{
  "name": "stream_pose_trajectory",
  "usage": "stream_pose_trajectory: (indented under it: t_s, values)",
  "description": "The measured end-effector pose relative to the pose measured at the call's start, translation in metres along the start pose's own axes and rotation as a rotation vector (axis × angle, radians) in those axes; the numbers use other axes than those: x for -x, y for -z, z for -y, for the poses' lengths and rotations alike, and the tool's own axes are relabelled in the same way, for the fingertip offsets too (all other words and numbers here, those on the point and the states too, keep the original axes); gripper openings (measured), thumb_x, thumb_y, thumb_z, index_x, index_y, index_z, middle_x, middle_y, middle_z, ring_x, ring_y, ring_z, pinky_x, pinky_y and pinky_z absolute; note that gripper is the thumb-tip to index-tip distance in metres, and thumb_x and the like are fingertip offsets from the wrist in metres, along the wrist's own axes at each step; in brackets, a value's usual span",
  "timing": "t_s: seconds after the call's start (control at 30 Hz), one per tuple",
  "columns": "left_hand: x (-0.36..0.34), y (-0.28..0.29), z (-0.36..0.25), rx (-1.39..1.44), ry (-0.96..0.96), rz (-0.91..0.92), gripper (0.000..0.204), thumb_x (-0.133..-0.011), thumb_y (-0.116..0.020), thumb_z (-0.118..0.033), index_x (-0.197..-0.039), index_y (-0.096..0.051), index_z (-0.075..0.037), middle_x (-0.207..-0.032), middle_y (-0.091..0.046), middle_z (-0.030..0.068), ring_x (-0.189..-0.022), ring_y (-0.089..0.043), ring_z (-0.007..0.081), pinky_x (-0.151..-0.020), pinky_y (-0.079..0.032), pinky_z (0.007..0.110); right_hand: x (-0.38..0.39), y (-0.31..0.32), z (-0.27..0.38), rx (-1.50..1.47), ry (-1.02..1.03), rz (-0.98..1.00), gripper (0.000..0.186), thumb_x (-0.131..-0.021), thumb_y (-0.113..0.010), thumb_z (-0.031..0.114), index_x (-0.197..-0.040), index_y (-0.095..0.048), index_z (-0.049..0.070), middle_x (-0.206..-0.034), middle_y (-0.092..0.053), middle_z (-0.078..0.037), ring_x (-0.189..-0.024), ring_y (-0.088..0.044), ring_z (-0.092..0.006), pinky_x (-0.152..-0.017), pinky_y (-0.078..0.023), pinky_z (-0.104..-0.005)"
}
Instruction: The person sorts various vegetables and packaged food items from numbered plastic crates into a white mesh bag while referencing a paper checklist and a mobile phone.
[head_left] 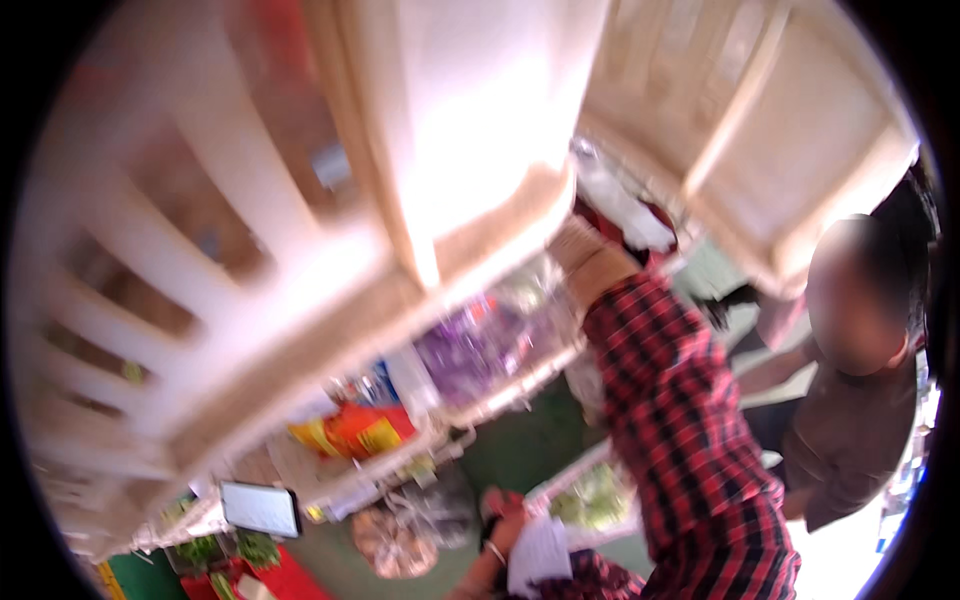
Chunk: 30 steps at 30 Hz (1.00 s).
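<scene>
A large white slatted plastic crate (290,270) fills the upper left, tilted and close to me. My right arm, in a red and black checked sleeve, reaches up to its right edge. The bare part of my right hand or wrist (592,262) shows there, blurred, with the fingers hidden. Low in the middle, my left hand (507,530) wears a band at the wrist and is beside a white sheet or cloth (538,555). Something dark and red touches its fingertips, too blurred to name. Its fingers are smeared.
Below the crate are purple packages (485,345), an orange and yellow bag (360,430), a phone-like screen (260,508) and a clear bag of round brown goods (395,545). Greens lie in a white crate (595,497). Another crate (770,160) and a person (850,430) are at right.
</scene>
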<state>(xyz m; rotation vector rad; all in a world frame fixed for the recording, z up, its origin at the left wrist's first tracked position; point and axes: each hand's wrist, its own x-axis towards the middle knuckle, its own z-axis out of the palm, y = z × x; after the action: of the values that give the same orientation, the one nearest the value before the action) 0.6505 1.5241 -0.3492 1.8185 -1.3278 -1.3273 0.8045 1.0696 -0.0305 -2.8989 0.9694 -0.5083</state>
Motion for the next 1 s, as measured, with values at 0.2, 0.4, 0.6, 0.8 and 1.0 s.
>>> stream_pose_trajectory:
  t_s: [0.2, 0.4, 0.6, 0.8, 1.0]
  values:
    - [0.044, -0.034, 0.039, 0.918, 0.391, -0.052, 0.03, -0.088, -0.051, -0.023, -0.105, -0.059, 0.0, -0.093, -0.059, -0.0001, -0.084, -0.054, 0.0116, -0.078, -0.043, 0.029, 0.02, -0.04, 0.024, 0.018, 0.04, -0.039, 0.028, -0.083, -0.052, 0.023, -0.103, -0.055, 0.003, -0.095, -0.059, -0.02, -0.09, -0.058, -0.0308, -0.078, -0.045, -0.0403]
    - [0.037, -0.043, 0.039, -0.034, -0.253, -0.127, 0.023, -0.082, -0.047, -0.023, -0.097, -0.057, -0.009, -0.092, -0.059, 0.0128, -0.091, -0.057, 0.0275, -0.08, -0.044, 0.037, 0.101, 0.058, 0.013, -0.378, 0.028, -0.499, 0.02, -0.081, -0.049, 0.013, -0.092, -0.056, -0.002, -0.075, -0.059, -0.023, -0.074, -0.06, -0.0294, -0.066, -0.045, -0.0369]
    - [0.03, -0.076, 0.033, 0.683, -0.032, -0.221, 0.027, -0.088, -0.044, -0.02, -0.096, -0.06, 0.001, -0.094, -0.061, 0.0148, -0.092, -0.057, 0.0234, -0.084, -0.043, 0.031, 0.22, 0.182, 0.028, -1.317, -0.409, -0.472, 0.017, -0.08, -0.044, 0.009, -0.091, -0.055, 0.001, -0.069, -0.051, 0.0, -0.059, -0.044, -0.0084, -0.053, -0.036, -0.0226]
    - [0.038, -0.066, -0.018, 1.23, 0.2, -0.175, 0.034, -0.093, -0.042, -0.028, -0.1, -0.058, 0.001, -0.092, -0.061, 0.0046, -0.083, -0.056, 0.0106, -0.076, -0.044, 0.024, 0.344, 0.265, -0.01, -1.844, -0.455, -0.416, 0.018, -0.088, -0.039, 0.014, -0.094, -0.054, 0.006, -0.082, -0.056, -0.005, -0.071, -0.058, -0.0169, -0.064, -0.049, -0.0309]
    - [0.081, -0.039, -0.051, 1.099, 0.193, -0.205, 0.034, -0.092, -0.044, -0.028, -0.104, -0.057, 0.0, -0.098, -0.06, 0.0054, -0.088, -0.055, 0.0113, -0.081, -0.043, 0.026, 0.467, 0.114, -0.054, -1.829, -1.511, -0.32, 0.022, -0.088, -0.042, 0.022, -0.099, -0.053, 0.006, -0.093, -0.058, -0.007, -0.08, -0.057, -0.0195, -0.07, -0.05, -0.0344]
